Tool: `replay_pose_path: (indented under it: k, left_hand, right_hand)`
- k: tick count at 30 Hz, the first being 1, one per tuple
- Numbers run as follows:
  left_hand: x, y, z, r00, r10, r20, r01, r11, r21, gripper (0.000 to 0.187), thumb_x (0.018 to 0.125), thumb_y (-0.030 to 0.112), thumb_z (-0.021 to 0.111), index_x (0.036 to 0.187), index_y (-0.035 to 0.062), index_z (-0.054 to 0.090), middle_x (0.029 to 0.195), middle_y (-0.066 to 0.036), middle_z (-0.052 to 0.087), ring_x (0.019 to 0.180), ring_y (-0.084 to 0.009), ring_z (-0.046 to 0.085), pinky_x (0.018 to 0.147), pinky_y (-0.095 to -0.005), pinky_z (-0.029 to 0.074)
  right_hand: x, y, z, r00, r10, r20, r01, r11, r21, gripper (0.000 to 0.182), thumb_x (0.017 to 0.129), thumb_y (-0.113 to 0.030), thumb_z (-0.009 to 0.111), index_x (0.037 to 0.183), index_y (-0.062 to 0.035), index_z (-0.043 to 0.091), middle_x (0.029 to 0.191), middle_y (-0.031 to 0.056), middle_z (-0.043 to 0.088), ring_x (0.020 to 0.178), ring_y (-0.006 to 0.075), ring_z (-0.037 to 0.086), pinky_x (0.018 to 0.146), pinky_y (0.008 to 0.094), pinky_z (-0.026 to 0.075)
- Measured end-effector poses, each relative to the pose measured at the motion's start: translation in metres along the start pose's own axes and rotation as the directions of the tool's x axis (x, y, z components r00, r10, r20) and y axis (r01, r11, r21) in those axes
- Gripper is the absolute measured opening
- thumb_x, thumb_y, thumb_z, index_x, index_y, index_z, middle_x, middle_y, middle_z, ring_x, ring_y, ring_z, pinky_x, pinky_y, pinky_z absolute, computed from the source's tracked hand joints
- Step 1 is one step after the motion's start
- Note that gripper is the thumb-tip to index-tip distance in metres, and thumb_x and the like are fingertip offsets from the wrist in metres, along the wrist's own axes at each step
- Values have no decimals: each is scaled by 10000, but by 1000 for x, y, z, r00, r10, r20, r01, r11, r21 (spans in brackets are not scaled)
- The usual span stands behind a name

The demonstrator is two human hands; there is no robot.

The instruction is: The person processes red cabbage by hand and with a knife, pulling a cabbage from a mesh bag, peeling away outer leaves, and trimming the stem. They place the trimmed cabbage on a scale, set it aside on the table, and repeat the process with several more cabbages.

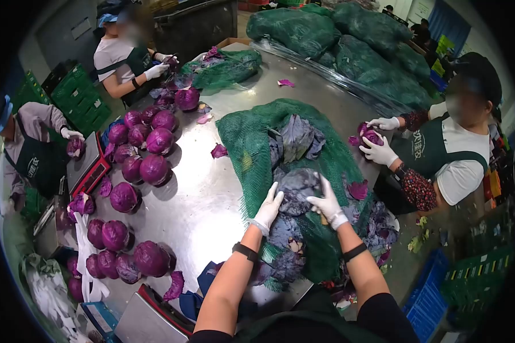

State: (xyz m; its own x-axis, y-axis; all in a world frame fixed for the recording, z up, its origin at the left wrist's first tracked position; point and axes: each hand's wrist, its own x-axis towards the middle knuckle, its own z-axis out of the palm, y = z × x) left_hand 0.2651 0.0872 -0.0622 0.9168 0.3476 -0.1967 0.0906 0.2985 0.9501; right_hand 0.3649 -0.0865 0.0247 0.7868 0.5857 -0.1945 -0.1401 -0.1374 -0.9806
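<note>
Between my two white-gloved hands is a dull purple-grey red cabbage (299, 191) with its outer leaves still on. My left hand (270, 207) presses its left side, and my right hand (328, 204) grips the right side, fingers curved round it. Under it spreads a green mesh sack (252, 140), opened out on the metal table (212, 188). More unpeeled cabbages (296, 137) lie on the mesh beyond my hands, and others (286, 234) sit nearer to me, partly behind my wrists.
Shiny peeled cabbages (154, 169) cover the table's left side, beside a red-edged scale (91, 166). Another scale (149, 320) stands near me. Full green sacks (294, 31) line the back. Co-workers (449, 143) handle cabbages on both sides. Blue crates (426, 294) stand at right.
</note>
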Motion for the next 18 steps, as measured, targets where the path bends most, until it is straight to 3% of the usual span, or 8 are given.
replay_pose_path:
  k: [1,3,5,9,11,15,16,18]
  left_hand:
    - [0,-3,3,999,9,-53,-8,1000,26,613,945,313,529,1455,134,240,1303,-109,461,1118,-157,471,927,-317,406]
    - [-32,37,9,992,-114,-53,109,990,-89,622,899,191,609,1420,111,280,1210,-113,495,1040,-147,504,884,-292,434]
    - [-63,53,10,994,53,-93,-67,985,-156,613,869,125,635,1386,94,307,1151,-93,511,1018,-153,520,872,-279,446]
    - [-138,89,3,952,286,104,-282,958,-59,647,814,77,664,1373,22,342,1319,-89,483,1185,-176,476,998,-331,393]
    - [-178,96,5,985,127,118,-100,972,-213,703,756,113,725,1344,-12,359,1308,-90,465,1202,-195,452,1045,-333,341]
    - [-228,76,1,990,48,135,-56,997,56,528,798,127,674,1274,6,481,1240,-95,540,1167,-206,500,1027,-340,364]
    - [-229,45,-10,956,218,195,-286,836,469,401,791,105,653,1171,9,569,1139,-124,602,1114,-245,545,991,-351,394]
    - [-244,16,9,973,230,-18,-200,878,435,349,764,145,658,1083,14,605,1061,-153,623,1056,-301,564,933,-359,422]
  right_hand:
    - [3,0,6,998,14,59,-14,1000,0,855,701,-50,764,1413,-75,291,1399,91,420,744,105,608,579,211,494]
    - [15,9,13,984,-144,110,160,975,-153,901,664,-80,810,1409,-71,305,1407,93,409,1039,180,581,860,297,488]
    - [-2,-6,25,916,-382,120,391,918,-62,921,630,-113,843,1394,-53,332,1410,101,406,1227,205,464,1024,346,371]
    - [-84,-59,46,733,-651,198,678,671,-301,987,628,-244,847,1430,-74,298,1246,142,515,964,230,592,842,310,488]
    - [-141,-88,53,758,-551,350,640,522,-564,966,641,-310,823,1432,-94,312,1052,148,551,799,241,597,690,304,503]
    - [-202,-51,63,821,-310,480,571,455,-683,841,686,-364,764,1403,-150,381,825,86,524,624,251,578,586,336,487]
    - [-202,-22,62,830,-291,476,550,571,-609,733,711,-330,740,1353,-142,440,888,101,570,672,263,609,607,338,502]
    - [-201,22,61,880,-291,375,450,763,-464,490,754,-212,694,1212,-108,552,906,135,620,711,262,633,610,332,508]
